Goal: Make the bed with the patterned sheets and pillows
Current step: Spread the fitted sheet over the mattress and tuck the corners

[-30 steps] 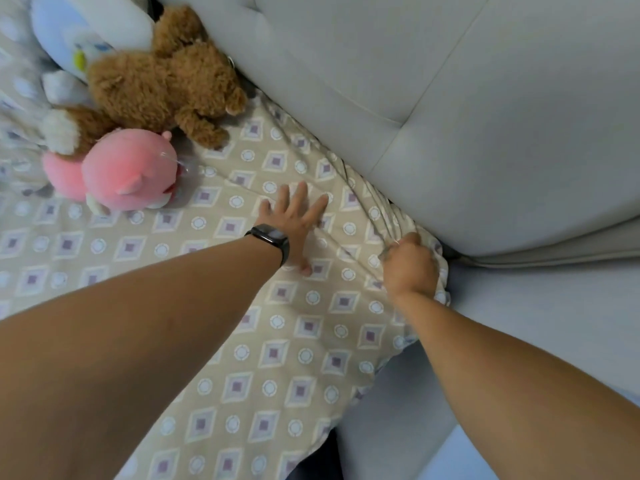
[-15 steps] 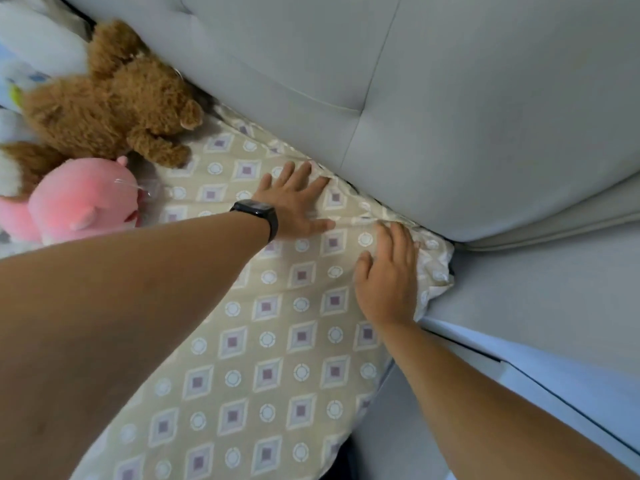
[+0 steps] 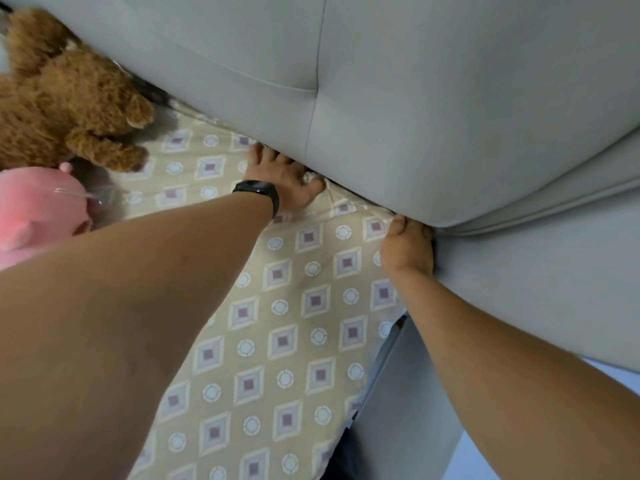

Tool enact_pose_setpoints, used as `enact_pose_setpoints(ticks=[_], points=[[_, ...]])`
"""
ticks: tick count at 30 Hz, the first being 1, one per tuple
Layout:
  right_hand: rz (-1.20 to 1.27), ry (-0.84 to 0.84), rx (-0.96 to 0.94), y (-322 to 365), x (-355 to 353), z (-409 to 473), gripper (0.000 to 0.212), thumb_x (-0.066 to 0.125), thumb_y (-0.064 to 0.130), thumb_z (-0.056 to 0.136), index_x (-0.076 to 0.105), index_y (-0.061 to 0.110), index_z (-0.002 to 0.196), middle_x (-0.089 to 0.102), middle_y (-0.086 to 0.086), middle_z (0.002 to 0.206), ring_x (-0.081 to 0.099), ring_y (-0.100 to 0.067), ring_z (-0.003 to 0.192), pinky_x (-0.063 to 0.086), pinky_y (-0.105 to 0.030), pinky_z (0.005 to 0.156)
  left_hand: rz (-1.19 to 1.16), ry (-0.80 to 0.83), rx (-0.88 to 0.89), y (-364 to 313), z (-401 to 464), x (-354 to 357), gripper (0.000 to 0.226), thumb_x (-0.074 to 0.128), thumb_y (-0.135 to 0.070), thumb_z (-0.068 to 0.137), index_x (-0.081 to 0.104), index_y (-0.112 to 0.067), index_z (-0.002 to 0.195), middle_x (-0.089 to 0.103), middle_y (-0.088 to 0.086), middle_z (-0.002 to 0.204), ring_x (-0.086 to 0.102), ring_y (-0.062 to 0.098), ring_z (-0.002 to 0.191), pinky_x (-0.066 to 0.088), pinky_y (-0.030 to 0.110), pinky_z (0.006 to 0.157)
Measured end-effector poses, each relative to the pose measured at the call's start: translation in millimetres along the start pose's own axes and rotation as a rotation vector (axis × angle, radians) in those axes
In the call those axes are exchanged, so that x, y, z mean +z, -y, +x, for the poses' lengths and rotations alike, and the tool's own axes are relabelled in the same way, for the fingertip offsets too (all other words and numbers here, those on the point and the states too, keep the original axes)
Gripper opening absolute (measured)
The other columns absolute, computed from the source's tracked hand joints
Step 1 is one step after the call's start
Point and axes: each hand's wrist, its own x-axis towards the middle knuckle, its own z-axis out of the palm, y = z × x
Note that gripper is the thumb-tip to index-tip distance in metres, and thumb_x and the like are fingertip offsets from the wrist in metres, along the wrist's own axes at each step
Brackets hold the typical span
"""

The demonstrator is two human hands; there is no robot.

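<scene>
The beige patterned sheet (image 3: 287,341) with diamonds and circles covers the mattress up to the grey padded headboard (image 3: 415,98). My left hand (image 3: 287,181), a black watch on its wrist, presses the sheet's edge into the gap under the headboard, with its fingertips hidden in that gap. My right hand (image 3: 407,247) is at the mattress corner. Its thumb points up against the headboard, and its fingers reach down between the corner and the grey bed frame (image 3: 519,289), out of sight. No pillow is in view.
A brown teddy bear (image 3: 65,95) lies against the headboard at the upper left, with a pink plush toy (image 3: 38,209) just below it on the sheet. The grey side rail (image 3: 405,410) runs along the mattress's right edge.
Both hands have moved from lying flat on the sheet to the headboard gap. The left fingers slid under the headboard, the right hand shifted to the corner, and the bunched sheet edge went in.
</scene>
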Motion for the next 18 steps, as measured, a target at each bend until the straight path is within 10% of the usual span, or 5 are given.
enact_pose_setpoints(ticks=[4, 9, 18], points=[[0.097, -0.244, -0.024, -13, 5, -44, 0.067, 0.040, 0.042, 0.096, 0.038, 0.001, 0.148, 0.035, -0.026, 0.151, 0.037, -0.044, 0.135, 0.030, -0.047, 0.113, -0.019, -0.097, 0.042, 2, -11, 8, 0.080, 0.009, -0.071, 0.090, 0.023, -0.030, 0.158, 0.016, 0.004, 0.167, 0.004, 0.031, 0.154, -0.003, 0.053, 0.123], [0.149, -0.166, -0.078, -31, 12, -120, 0.075, 0.060, 0.027, 0.097, 0.019, 0.011, 0.158, 0.019, -0.013, 0.160, 0.024, -0.032, 0.144, 0.029, -0.043, 0.116, -0.125, -0.007, 0.007, -19, -91, 44, 0.078, 0.012, -0.068, 0.096, -0.021, -0.033, 0.157, -0.025, 0.005, 0.166, -0.028, 0.034, 0.150, -0.013, 0.056, 0.121], [0.364, -0.222, 0.366, -16, -17, -69, 0.027, 0.049, 0.025, 0.103, 0.065, 0.006, 0.113, 0.067, -0.011, 0.114, 0.062, -0.026, 0.098, 0.036, -0.027, 0.071, -0.058, 0.084, 0.165, -63, -211, 103, 0.088, 0.021, -0.075, 0.094, -0.031, -0.035, 0.152, -0.034, 0.007, 0.162, -0.034, 0.034, 0.147, -0.015, 0.059, 0.119]])
